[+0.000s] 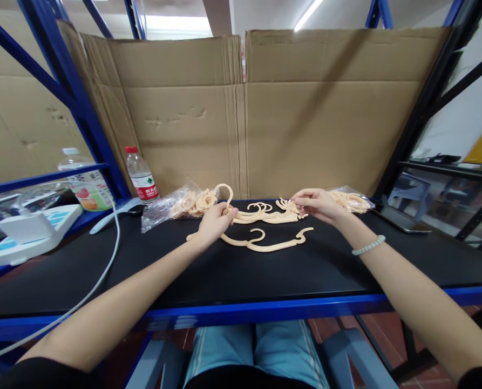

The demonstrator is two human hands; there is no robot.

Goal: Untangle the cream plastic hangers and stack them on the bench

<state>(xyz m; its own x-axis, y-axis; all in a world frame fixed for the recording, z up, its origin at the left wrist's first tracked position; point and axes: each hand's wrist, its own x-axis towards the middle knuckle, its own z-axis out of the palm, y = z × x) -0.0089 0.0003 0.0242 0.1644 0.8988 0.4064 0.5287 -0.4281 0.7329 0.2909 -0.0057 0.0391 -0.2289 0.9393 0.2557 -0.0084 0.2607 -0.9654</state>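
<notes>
My left hand (216, 222) is closed, pinching a beige plastic hanger hook (225, 189) that curves up above the fingers. Just in front of it lies a beige hanger (271, 248) flat on the black tabletop, its hook turned upward and a curled piece at its right end. Behind that, several beige hangers (267, 218) are stacked together. My right hand (319, 205) reaches to the right end of this stack, fingers pinched at a cluster of small curled beige pieces (286, 206). What exactly sits between those fingertips is hidden.
Clear plastic bags of beige pieces lie at the back left (192, 202) and back right (351, 200). A red-capped water bottle (141, 175) stands left, near a power strip (34, 232) and white cable (113, 254). A cardboard wall (305, 119) closes the back; a phone (402, 219) lies right.
</notes>
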